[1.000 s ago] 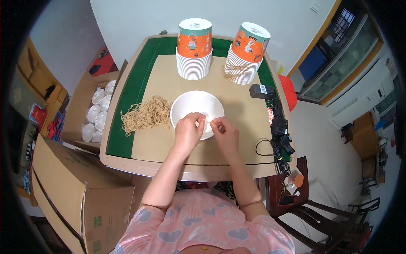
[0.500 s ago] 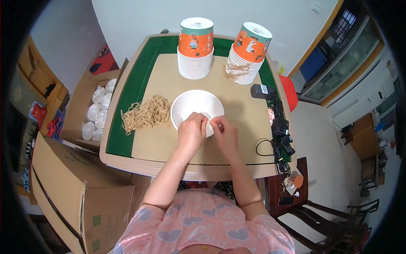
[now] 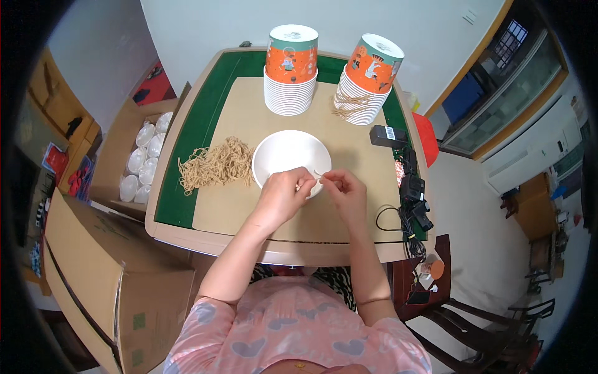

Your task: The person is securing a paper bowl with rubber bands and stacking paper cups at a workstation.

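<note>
An open white paper bucket stands mouth up in front of me. My left hand is closed over its near rim, fingers pinched. My right hand pinches close by at the bucket's near right side. A thin pale strand shows between the fingertips of both hands; its ends are hidden by the fingers. Left of the bucket lies a tangled heap of tan cord pieces.
Two stacks of upturned orange and green paper buckets, one left and one right, stand at the back. Tan strands drape over the right stack. Black adapters and cables line the right edge. A carton of clear cups stands left.
Both hands have shifted slightly, with the right one further right, and a little more gap shows between the fingertips. The bucket has barely moved.
</note>
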Motion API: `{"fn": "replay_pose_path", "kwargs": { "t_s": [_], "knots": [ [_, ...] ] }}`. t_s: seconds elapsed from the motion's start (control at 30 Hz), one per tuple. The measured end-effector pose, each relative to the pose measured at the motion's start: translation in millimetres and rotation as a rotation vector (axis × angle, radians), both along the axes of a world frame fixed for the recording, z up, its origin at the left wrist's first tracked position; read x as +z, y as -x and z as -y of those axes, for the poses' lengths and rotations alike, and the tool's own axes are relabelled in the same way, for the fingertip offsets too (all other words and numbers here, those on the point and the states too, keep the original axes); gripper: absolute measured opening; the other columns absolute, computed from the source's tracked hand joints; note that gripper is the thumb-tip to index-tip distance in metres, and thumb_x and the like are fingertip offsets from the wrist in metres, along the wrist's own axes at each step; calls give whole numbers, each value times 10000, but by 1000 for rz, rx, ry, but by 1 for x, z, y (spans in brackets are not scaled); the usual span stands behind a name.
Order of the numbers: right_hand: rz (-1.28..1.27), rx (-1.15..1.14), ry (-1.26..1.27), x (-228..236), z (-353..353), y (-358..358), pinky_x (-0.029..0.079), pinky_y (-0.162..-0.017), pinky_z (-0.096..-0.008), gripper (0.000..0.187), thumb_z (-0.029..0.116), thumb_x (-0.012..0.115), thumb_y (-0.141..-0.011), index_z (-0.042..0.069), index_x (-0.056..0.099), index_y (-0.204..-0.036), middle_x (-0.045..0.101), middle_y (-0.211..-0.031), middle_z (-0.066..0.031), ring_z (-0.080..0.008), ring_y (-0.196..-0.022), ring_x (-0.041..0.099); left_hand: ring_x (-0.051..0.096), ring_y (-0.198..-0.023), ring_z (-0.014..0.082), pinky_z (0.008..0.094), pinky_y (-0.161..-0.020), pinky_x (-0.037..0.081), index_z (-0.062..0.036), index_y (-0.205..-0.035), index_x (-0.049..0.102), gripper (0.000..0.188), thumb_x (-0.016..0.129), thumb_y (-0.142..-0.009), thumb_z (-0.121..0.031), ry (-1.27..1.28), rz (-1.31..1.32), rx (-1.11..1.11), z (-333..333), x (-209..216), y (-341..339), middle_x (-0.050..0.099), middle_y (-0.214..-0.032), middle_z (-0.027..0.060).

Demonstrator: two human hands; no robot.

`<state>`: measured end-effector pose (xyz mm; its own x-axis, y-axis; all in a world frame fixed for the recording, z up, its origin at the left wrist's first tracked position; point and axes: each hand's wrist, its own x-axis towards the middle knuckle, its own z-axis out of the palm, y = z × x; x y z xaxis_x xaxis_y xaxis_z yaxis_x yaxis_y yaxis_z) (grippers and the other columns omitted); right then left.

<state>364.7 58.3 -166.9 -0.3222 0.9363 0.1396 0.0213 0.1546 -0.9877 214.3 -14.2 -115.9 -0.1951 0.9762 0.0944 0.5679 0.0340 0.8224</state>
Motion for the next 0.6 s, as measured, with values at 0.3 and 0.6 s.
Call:
{"fn": "replay_pose_path", "kwargs": {
  "t_s": [0.3,0.6],
  "knots": [
    [41,-28,-309,0,9,1,444,-585,-223,71,50,679,-803,32,659,-868,617,-760,-27,-92,-642,556,653,-727,324,388,-656,498,16,-877,634,189,578,-863,-164,-56,88,-54,-5,14,-9,648,-768,184],
    [10,-91,-307,-12,13,1,442,-582,-226,54,17,673,-786,31,641,-827,584,-745,-30,-97,-651,550,583,-616,268,352,-602,457,31,-843,605,184,569,-859,-149,-104,218,-32,-9,1,-12,583,-657,157]
  ]
}}
